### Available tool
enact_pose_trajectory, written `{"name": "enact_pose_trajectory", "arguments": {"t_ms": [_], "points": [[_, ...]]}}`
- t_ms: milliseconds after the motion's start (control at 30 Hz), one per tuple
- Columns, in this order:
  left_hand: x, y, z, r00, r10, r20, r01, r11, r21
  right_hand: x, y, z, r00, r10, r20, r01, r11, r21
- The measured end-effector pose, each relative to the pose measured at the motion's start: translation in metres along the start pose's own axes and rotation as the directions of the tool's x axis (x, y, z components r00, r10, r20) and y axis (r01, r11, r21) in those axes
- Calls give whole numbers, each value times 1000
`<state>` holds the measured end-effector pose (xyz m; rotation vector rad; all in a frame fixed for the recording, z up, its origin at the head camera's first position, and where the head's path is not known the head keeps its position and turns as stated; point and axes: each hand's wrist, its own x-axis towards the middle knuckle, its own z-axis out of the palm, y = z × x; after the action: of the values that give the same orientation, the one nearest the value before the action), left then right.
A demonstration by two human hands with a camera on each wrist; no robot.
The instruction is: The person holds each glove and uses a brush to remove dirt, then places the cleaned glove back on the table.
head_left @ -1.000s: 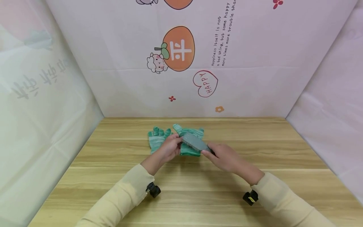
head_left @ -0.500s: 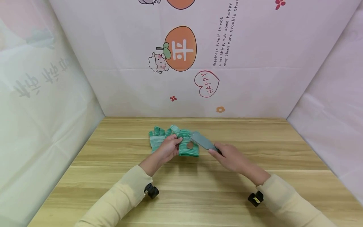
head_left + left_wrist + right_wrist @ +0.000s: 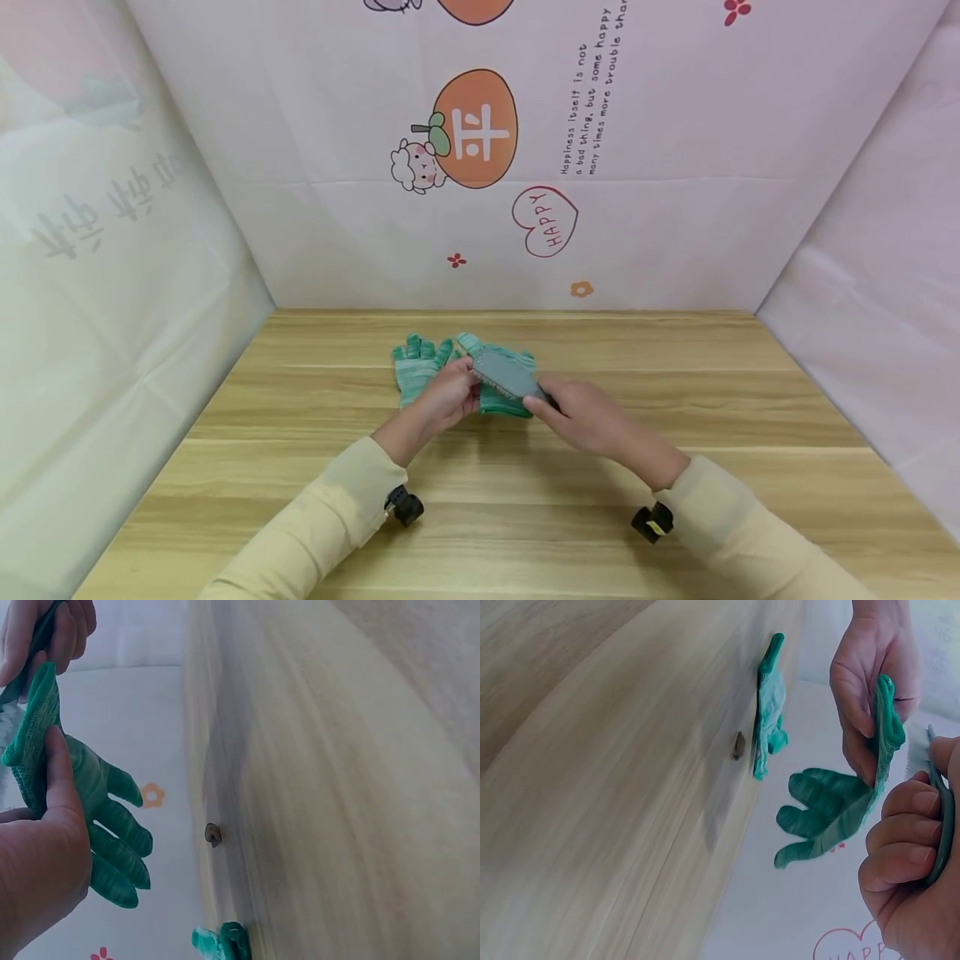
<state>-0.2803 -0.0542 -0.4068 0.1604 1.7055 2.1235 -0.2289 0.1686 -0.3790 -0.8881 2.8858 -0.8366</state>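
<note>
My left hand (image 3: 452, 395) grips a green striped knit glove (image 3: 112, 836) by its cuff side, raised above the table; the glove's fingers hang away from the hand in both wrist views. My right hand (image 3: 592, 418) holds the handle of a grey brush (image 3: 507, 373), whose head lies over the glove in the head view, bristles down toward it. The brush head hides much of the glove there. A second matching glove (image 3: 414, 372) lies flat on the table to the left, partly behind my left hand.
The wooden table (image 3: 510, 533) runs back to a printed white cloth wall (image 3: 337, 225), with white cloth at both sides. A small brown object (image 3: 739, 745) is near the second glove in the right wrist view; its kind is unclear.
The brush moved right half a second ago, baring a round brown spot on the held glove, and has come back left over it. My left hand keeps its grip on the glove.
</note>
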Motion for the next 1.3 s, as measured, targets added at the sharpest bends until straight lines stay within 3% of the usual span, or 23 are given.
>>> {"name": "enact_pose_trajectory", "arguments": {"t_ms": [167,333,700,1033,1300], "points": [[-2,-2,-1,1000,7,8,-7,1000,8,3,-3,2,1000,-27,1,27,1000,-10],[-3,1,-3,1000,16,7,-15,999,-44,4,1,2,999,-37,-8,37,999,-14],[-4,5,-8,1000,21,6,-20,996,-89,-2,10,1,1000,-7,-22,7,1000,-16],[-3,4,-15,999,13,-37,-17,994,-105,-10,26,-1,999,21,-25,-21,1000,17],[-4,0,-14,1000,4,-16,-5,998,-67,-4,14,-8,998,50,-32,-50,999,0]]}}
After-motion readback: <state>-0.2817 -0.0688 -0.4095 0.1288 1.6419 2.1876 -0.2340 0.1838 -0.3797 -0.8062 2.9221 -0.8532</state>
